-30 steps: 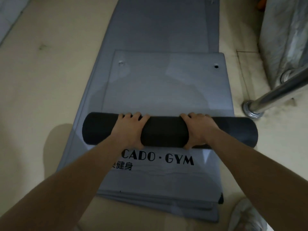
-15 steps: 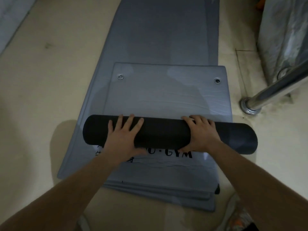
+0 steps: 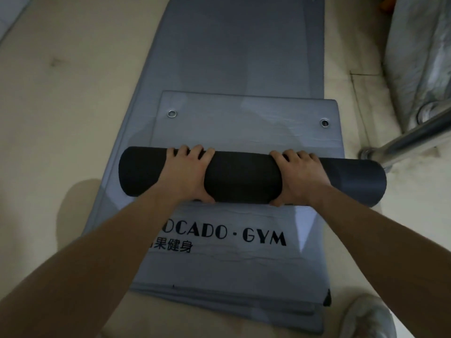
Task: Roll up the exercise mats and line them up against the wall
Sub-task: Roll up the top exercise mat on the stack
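Observation:
A dark rolled part of a mat (image 3: 244, 178) lies crosswise on a stack of flat grey mats (image 3: 244, 123). My left hand (image 3: 185, 175) grips the roll left of its middle, fingers curled over the far side and thumb under the near side. My right hand (image 3: 299, 178) grips it right of the middle in the same way. The flat top mat has two metal eyelets (image 3: 172, 113) near its far edge and black "GYM" lettering (image 3: 264, 236) on the near part. A longer grey mat (image 3: 239, 45) stretches away beneath it.
A slanted metal pole (image 3: 415, 136) meets the beige floor (image 3: 73, 93) at a round base right of the roll's end. A silvery covered object (image 3: 419, 57) stands at the far right. A pale shoe (image 3: 368, 318) shows at the bottom right.
The roll has moved away from me along the mat, uncovering the lettering. My left hand's fingers, spread flat half a second ago, now curl over the roll.

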